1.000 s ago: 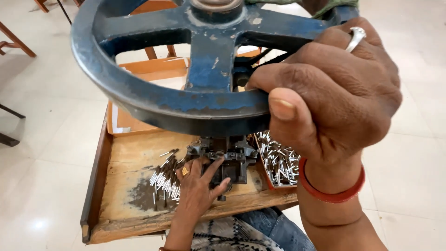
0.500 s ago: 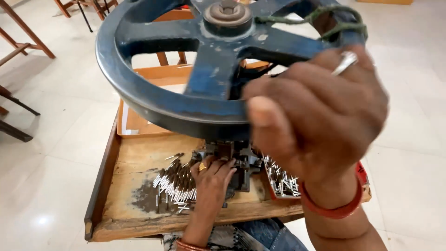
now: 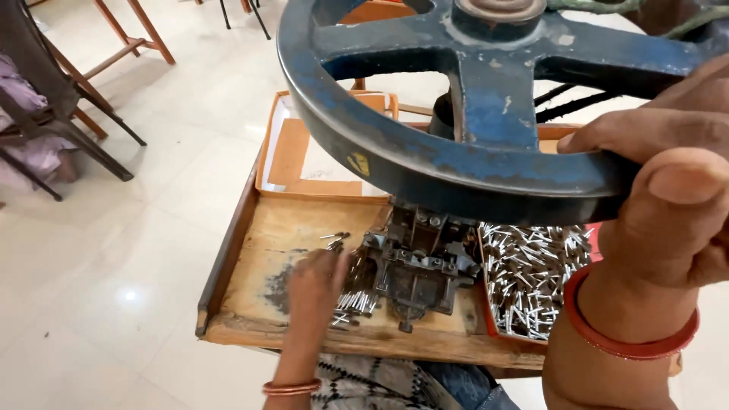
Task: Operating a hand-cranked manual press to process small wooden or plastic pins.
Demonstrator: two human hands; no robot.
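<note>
Moved: the left hand (image 3: pixel 315 292) has drawn back from the press base to the pin pile on its left; the right hand (image 3: pixel 668 197) stays on the wheel, now closer to the camera.
Right hand: fingers curled tight round the near right rim of the blue handwheel (image 3: pixel 471 114), thumb pressed on its outer edge.
Left hand: over the small metal pins (image 3: pixel 353 304) near the bench's front edge; blurred, so I cannot tell whether its fingers are spread or pinching.
Press base (image 3: pixel 418 266): dark, mid-bench, under the wheel.
Bench (image 3: pixel 258 228): wooden, raised lip along left and front edges.
Right side: red tray of pins (image 3: pixel 531 281), just beside the base.
Back left corner: shallow orange tray (image 3: pixel 304 159).
Open room: bare wood between lip and pins.
</note>
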